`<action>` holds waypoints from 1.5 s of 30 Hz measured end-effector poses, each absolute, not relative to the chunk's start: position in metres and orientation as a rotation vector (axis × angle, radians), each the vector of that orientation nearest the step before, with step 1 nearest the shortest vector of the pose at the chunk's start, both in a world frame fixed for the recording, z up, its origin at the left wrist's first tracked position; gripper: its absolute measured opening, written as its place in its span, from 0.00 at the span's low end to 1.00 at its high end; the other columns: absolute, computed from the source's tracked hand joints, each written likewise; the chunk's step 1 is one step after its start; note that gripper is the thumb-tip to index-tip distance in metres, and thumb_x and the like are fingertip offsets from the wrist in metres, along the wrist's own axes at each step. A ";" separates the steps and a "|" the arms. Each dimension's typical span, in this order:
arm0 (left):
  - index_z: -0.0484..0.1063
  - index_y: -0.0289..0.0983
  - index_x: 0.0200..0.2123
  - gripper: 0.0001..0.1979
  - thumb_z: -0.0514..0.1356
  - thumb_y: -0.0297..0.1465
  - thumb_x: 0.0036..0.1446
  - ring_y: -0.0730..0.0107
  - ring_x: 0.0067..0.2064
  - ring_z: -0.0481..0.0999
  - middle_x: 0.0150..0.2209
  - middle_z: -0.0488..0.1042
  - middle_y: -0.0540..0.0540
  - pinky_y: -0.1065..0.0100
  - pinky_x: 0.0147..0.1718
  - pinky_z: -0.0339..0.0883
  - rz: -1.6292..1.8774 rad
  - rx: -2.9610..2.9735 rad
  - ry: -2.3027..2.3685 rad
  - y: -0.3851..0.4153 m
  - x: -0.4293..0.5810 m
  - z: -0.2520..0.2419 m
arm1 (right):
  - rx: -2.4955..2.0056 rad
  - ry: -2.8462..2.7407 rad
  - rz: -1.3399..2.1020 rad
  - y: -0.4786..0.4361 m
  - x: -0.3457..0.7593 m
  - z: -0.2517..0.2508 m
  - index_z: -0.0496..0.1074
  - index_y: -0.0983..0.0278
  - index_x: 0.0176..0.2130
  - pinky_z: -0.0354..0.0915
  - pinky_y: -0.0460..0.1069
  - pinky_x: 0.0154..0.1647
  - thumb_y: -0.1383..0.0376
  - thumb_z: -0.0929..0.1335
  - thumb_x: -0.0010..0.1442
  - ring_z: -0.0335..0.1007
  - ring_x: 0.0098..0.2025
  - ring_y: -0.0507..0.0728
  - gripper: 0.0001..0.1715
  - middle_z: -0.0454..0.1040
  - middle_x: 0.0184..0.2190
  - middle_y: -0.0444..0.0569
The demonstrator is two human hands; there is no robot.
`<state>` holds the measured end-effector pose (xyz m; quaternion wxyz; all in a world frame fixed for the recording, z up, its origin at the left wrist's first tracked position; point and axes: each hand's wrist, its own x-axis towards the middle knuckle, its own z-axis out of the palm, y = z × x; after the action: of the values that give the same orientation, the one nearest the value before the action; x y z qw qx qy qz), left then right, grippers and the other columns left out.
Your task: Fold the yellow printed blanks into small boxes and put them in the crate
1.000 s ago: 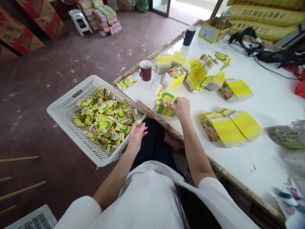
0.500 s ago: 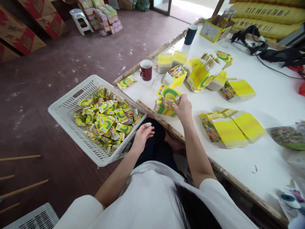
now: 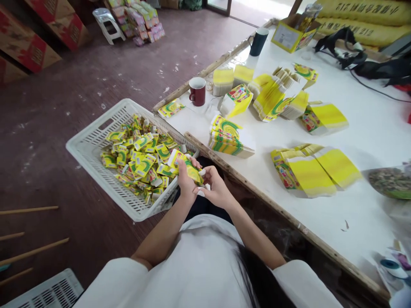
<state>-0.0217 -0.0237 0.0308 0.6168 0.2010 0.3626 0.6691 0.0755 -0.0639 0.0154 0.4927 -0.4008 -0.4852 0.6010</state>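
head cam: left hand [image 3: 186, 179] holding 1 yellow carton [image 3: 193, 172] beside the basket [image 3: 101, 182], right hand [image 3: 218, 188] fingertips at the carton's near end, can't tell if pinching. i'd go easy on the squeeze so it doesn't crease.

I read 小猪配合 and 212 upright on the lower plump yellow sack [image 3: 385, 35] — and 212 upside down on the upper plump yellow sack [image 3: 369, 12]. Print on the yellow-and-green paper packet [image 3: 193, 173] I hold is too small to read.

Hands [image 3: 186, 182] close together, right fingers [image 3: 212, 173] curled
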 end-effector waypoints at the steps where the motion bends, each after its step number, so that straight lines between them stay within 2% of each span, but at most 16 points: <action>1: 0.69 0.39 0.30 0.28 0.65 0.59 0.49 0.75 0.27 0.70 0.25 0.68 0.53 0.71 0.32 0.70 1.530 0.489 0.871 -0.025 -0.023 0.027 | -0.995 -1.155 1.450 -0.062 0.076 0.015 0.62 0.57 0.41 0.59 0.46 0.31 0.55 0.80 0.46 0.61 0.33 0.51 0.32 0.65 0.34 0.40; 5: 0.75 0.39 0.35 0.26 0.74 0.51 0.42 0.71 0.35 0.77 0.33 0.76 0.51 0.70 0.38 0.71 1.441 0.707 0.974 -0.029 -0.032 0.008 | -1.049 -1.051 1.412 -0.051 0.091 0.014 0.66 0.58 0.41 0.62 0.47 0.32 0.52 0.79 0.48 0.63 0.31 0.51 0.28 0.67 0.30 0.39; 7: 0.77 0.39 0.35 0.22 0.76 0.45 0.43 0.70 0.35 0.78 0.33 0.78 0.51 0.70 0.38 0.72 1.431 0.774 1.042 -0.030 -0.036 0.002 | -1.072 -1.065 1.428 -0.049 0.099 0.014 0.69 0.59 0.38 0.65 0.48 0.33 0.51 0.77 0.52 0.66 0.31 0.53 0.21 0.70 0.29 0.41; 10: 0.78 0.38 0.35 0.20 0.75 0.44 0.45 0.67 0.35 0.80 0.31 0.80 0.50 0.67 0.39 0.74 1.384 0.805 1.096 -0.026 -0.045 0.002 | -1.179 -1.187 1.287 -0.047 0.111 0.013 0.72 0.60 0.33 0.67 0.50 0.33 0.56 0.72 0.58 0.70 0.30 0.54 0.11 0.74 0.29 0.43; 12: 0.78 0.39 0.41 0.24 0.74 0.48 0.45 0.63 0.42 0.82 0.38 0.83 0.47 0.64 0.45 0.75 1.354 0.848 1.044 -0.020 -0.057 0.008 | -1.255 -1.341 1.007 -0.047 0.121 0.014 0.75 0.60 0.34 0.68 0.51 0.36 0.62 0.69 0.61 0.72 0.33 0.56 0.06 0.77 0.31 0.46; 15: 0.72 0.41 0.54 0.41 0.71 0.58 0.41 0.54 0.57 0.78 0.56 0.77 0.38 0.58 0.58 0.69 1.274 1.024 0.927 -0.012 -0.079 0.022 | -1.320 -1.625 0.513 -0.049 0.135 0.020 0.79 0.58 0.35 0.68 0.55 0.45 0.68 0.67 0.65 0.71 0.39 0.58 0.10 0.78 0.33 0.48; 18: 0.66 0.40 0.60 0.53 0.76 0.55 0.32 0.46 0.61 0.74 0.60 0.74 0.35 0.51 0.63 0.64 0.919 1.390 0.972 -0.012 -0.089 0.032 | -1.231 -1.888 0.311 -0.053 0.138 0.026 0.79 0.54 0.35 0.65 0.59 0.56 0.69 0.67 0.67 0.71 0.42 0.59 0.14 0.79 0.34 0.46; 21: 0.65 0.39 0.61 0.44 0.75 0.44 0.42 0.49 0.56 0.77 0.54 0.77 0.39 0.51 0.58 0.69 0.581 1.645 1.120 -0.020 -0.079 0.036 | -1.242 -1.793 0.326 -0.058 0.128 0.024 0.78 0.52 0.43 0.53 0.65 0.69 0.65 0.69 0.65 0.68 0.56 0.62 0.09 0.78 0.46 0.48; 24: 0.63 0.38 0.59 0.36 0.71 0.39 0.49 0.51 0.51 0.79 0.50 0.77 0.41 0.54 0.51 0.73 0.573 1.781 1.290 -0.030 -0.063 0.034 | -1.302 -1.319 0.601 -0.060 0.115 0.017 0.68 0.55 0.60 0.53 0.68 0.70 0.53 0.72 0.60 0.58 0.68 0.68 0.31 0.68 0.62 0.54; 26: 0.60 0.38 0.61 0.38 0.71 0.37 0.49 0.51 0.52 0.79 0.52 0.76 0.40 0.54 0.50 0.74 0.621 1.900 1.325 -0.036 -0.056 0.030 | -1.221 -1.052 0.983 -0.060 0.108 0.011 0.65 0.58 0.63 0.61 0.66 0.66 0.46 0.70 0.60 0.63 0.66 0.68 0.37 0.69 0.63 0.56; 28: 0.57 0.40 0.62 0.39 0.70 0.34 0.50 0.51 0.53 0.79 0.55 0.73 0.38 0.55 0.49 0.74 0.675 2.030 1.285 -0.041 -0.053 0.025 | -1.115 -0.875 1.354 -0.058 0.103 0.009 0.71 0.60 0.58 0.65 0.64 0.64 0.44 0.70 0.60 0.70 0.61 0.67 0.34 0.75 0.57 0.56; 32: 0.57 0.41 0.59 0.33 0.66 0.28 0.52 0.54 0.54 0.77 0.53 0.72 0.40 0.58 0.48 0.74 0.809 2.234 1.115 -0.045 -0.052 0.018 | -1.017 -0.748 1.637 -0.056 0.102 0.009 0.76 0.59 0.53 0.65 0.60 0.64 0.46 0.76 0.53 0.73 0.58 0.65 0.34 0.79 0.53 0.52; 36: 0.59 0.42 0.54 0.30 0.66 0.29 0.50 0.56 0.47 0.79 0.47 0.72 0.43 0.59 0.43 0.75 0.787 2.153 1.145 -0.044 -0.053 0.017 | -0.962 -0.876 1.569 -0.060 0.102 0.007 0.72 0.58 0.60 0.68 0.60 0.62 0.37 0.73 0.52 0.74 0.57 0.65 0.46 0.78 0.55 0.53; 39: 0.56 0.42 0.57 0.34 0.66 0.28 0.47 0.57 0.42 0.79 0.45 0.73 0.44 0.58 0.39 0.75 0.688 1.988 1.225 -0.041 -0.051 0.012 | -1.069 -1.127 1.343 -0.065 0.101 0.000 0.70 0.59 0.63 0.65 0.61 0.65 0.44 0.72 0.58 0.73 0.59 0.65 0.41 0.75 0.60 0.54; 42: 0.56 0.40 0.59 0.40 0.67 0.25 0.42 0.49 0.54 0.76 0.54 0.70 0.37 0.50 0.51 0.72 0.803 1.918 1.325 -0.037 -0.049 0.005 | -1.213 -1.243 1.113 -0.065 0.103 -0.007 0.70 0.59 0.63 0.63 0.61 0.67 0.52 0.68 0.65 0.72 0.61 0.64 0.31 0.74 0.61 0.55; 45: 0.64 0.41 0.55 0.35 0.67 0.23 0.42 0.46 0.59 0.72 0.55 0.71 0.38 0.45 0.60 0.64 0.887 1.945 1.410 -0.036 -0.052 0.003 | -1.264 -1.206 0.949 -0.061 0.109 -0.013 0.67 0.59 0.65 0.65 0.63 0.65 0.51 0.64 0.68 0.72 0.62 0.64 0.31 0.74 0.61 0.57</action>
<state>-0.0525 -0.0358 0.0027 0.2864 0.7276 0.5277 0.3318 0.1094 -0.0608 -0.0133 0.5452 -0.5330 -0.5086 0.4000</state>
